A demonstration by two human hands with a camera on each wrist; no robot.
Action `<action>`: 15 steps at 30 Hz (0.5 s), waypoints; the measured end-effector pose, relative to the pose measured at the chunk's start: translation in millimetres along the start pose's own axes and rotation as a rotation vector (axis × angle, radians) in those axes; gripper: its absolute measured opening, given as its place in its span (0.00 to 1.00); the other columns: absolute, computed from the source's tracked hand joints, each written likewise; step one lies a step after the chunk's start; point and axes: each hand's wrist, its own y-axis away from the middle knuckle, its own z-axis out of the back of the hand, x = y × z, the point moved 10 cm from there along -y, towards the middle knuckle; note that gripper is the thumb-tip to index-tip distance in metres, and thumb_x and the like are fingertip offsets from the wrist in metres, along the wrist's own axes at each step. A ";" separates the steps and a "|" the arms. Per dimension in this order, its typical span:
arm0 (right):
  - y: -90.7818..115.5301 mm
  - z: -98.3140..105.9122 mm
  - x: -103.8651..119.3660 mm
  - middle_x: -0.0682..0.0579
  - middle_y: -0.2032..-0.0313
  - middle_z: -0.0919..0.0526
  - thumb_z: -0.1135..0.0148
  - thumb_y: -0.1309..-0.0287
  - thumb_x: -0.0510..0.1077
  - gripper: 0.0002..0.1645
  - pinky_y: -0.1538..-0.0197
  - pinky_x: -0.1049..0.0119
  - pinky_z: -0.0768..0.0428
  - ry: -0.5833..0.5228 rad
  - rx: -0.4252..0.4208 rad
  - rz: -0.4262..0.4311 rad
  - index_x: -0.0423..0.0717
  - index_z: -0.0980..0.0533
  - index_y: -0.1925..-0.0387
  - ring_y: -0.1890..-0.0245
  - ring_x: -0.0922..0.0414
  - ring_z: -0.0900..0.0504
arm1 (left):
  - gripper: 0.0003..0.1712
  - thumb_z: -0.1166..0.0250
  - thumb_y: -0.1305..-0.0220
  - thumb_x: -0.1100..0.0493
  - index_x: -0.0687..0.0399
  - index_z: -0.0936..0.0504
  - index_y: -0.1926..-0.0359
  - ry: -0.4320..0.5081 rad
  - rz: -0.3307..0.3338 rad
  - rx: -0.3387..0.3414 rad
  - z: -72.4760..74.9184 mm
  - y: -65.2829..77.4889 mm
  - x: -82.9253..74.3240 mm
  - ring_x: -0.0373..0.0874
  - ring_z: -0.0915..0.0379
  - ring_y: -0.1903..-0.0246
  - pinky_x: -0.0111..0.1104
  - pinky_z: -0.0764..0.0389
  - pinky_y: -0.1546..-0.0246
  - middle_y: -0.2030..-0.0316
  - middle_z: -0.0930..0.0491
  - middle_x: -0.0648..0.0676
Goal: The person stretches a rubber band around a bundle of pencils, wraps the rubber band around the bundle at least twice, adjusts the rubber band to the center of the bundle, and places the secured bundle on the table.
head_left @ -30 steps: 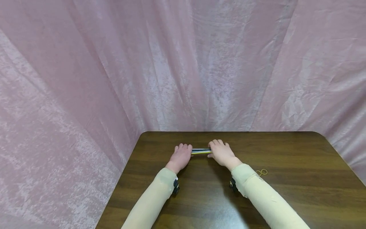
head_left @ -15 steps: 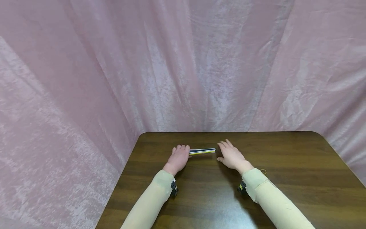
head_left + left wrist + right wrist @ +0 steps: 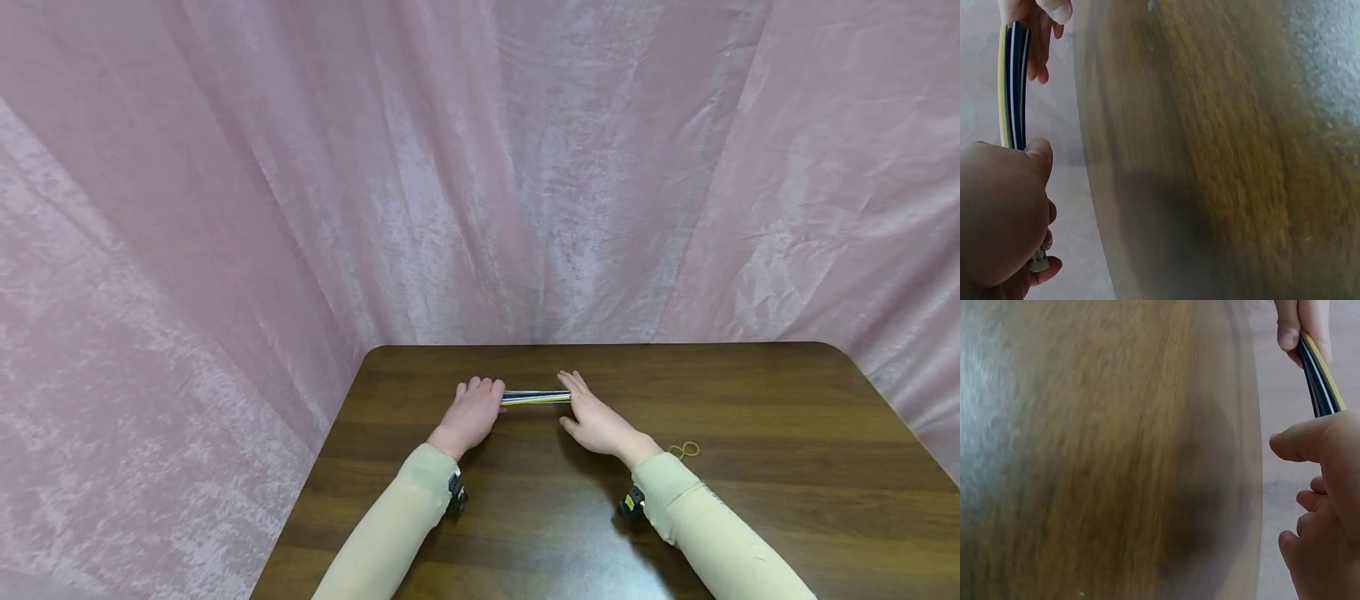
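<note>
A bundle of long, thin sticks (image 3: 536, 397), yellow, white and dark, is held level above the far part of the table. My left hand (image 3: 470, 414) grips its left part with curled fingers. In the left wrist view the dark and yellow bundle (image 3: 1014, 87) runs up from that fist, and its pale end (image 3: 1039, 260) pokes out below. At the other end stands my right hand (image 3: 596, 422), fingers straight and thumb apart, its palm right at the stick ends. In the right wrist view the thumb (image 3: 1297, 442) sticks out beside the bundle.
A thin yellow rubber band (image 3: 684, 450), twisted into a figure eight, lies on the brown wooden table (image 3: 795, 450) beside my right cuff. Pink velvet curtain (image 3: 525, 208) hangs behind the table's far edge. Both wrists carry small black cameras.
My right hand let go of the bundle's right end and drew away to the right. Now it is back at that end with fingers straight. The left hand keeps its grip, barely shifted.
</note>
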 end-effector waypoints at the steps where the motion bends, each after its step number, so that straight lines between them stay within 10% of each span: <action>1: -0.1 0.9 -1.5 0.28 0.19 0.50 0.37 0.28 0.34 0.47 0.22 0.37 0.47 0.007 -0.005 -0.001 0.25 0.52 0.19 0.18 0.31 0.58 | 0.10 0.40 0.18 0.53 0.54 0.27 0.48 0.002 0.005 -0.002 -0.3 -0.9 1.3 0.51 0.31 0.55 0.43 0.36 0.53 0.58 0.23 0.54; 15: 0.5 -8.7 -11.3 0.28 0.18 0.55 0.40 0.30 0.34 0.50 0.21 0.38 0.50 -0.028 0.055 -0.072 0.24 0.56 0.19 0.17 0.32 0.64 | 0.05 0.43 0.17 0.60 0.55 0.28 0.47 -0.104 -0.030 -0.044 -2.4 -1.0 -9.6 0.52 0.32 0.56 0.45 0.32 0.51 0.58 0.24 0.55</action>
